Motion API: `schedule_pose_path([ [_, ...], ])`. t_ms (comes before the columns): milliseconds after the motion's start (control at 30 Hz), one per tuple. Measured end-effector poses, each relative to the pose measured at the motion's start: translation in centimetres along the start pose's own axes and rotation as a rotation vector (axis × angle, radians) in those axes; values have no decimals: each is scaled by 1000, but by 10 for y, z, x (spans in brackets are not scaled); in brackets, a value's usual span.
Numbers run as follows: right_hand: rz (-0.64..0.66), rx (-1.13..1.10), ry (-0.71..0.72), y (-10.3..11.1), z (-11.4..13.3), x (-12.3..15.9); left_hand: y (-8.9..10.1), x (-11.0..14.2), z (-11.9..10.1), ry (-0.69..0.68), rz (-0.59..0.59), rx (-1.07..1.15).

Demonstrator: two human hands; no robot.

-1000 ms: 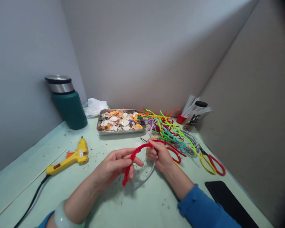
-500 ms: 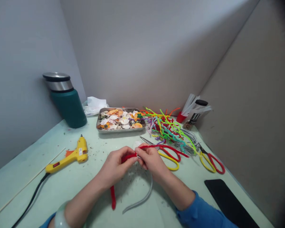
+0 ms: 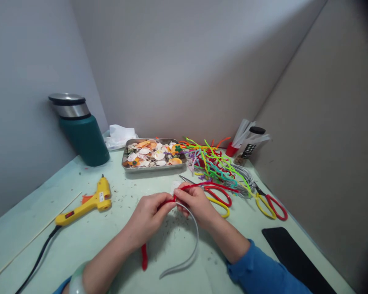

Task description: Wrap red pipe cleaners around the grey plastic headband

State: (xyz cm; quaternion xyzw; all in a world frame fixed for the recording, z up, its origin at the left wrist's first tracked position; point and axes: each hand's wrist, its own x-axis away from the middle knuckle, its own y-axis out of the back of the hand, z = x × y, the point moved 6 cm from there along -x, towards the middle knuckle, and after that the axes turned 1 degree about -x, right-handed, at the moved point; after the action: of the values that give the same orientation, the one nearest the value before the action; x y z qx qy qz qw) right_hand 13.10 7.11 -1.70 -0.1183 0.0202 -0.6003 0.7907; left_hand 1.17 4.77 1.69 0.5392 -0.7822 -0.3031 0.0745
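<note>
left hand (image 3: 149,216) pinches red pipe cleaner (image 3: 144,255); right hand (image 3: 194,204) pinches it too, against grey headband (image 3: 188,245) (arched above table (image 3: 110,228)) | risk: wrap may loosen if either pinch slackens | scissors (image 3: 216,196) just beside

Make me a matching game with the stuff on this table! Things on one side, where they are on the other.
Things:
1. yellow plastic glue gun
2. dark green metal flask
3. flat black phone
4. red fuzzy pipe cleaner

Places:
A. far left corner
B. near right edge
C. in both hands
D. left of the hands

Pairs: 1-D, 2-A, 3-B, 4-C
</note>
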Motion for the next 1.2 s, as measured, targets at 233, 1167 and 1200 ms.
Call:
schedule_pose_path([
  [233,78,-55,-103,-4,-3,2,0,3,-1,2,-61,-27],
  [1167,-11,29,-97,7,-17,-7,-1,1,42,510,-225,897],
  [1200,-37,64,-55,9,-14,-7,-2,1,44,524,-226,939],
])
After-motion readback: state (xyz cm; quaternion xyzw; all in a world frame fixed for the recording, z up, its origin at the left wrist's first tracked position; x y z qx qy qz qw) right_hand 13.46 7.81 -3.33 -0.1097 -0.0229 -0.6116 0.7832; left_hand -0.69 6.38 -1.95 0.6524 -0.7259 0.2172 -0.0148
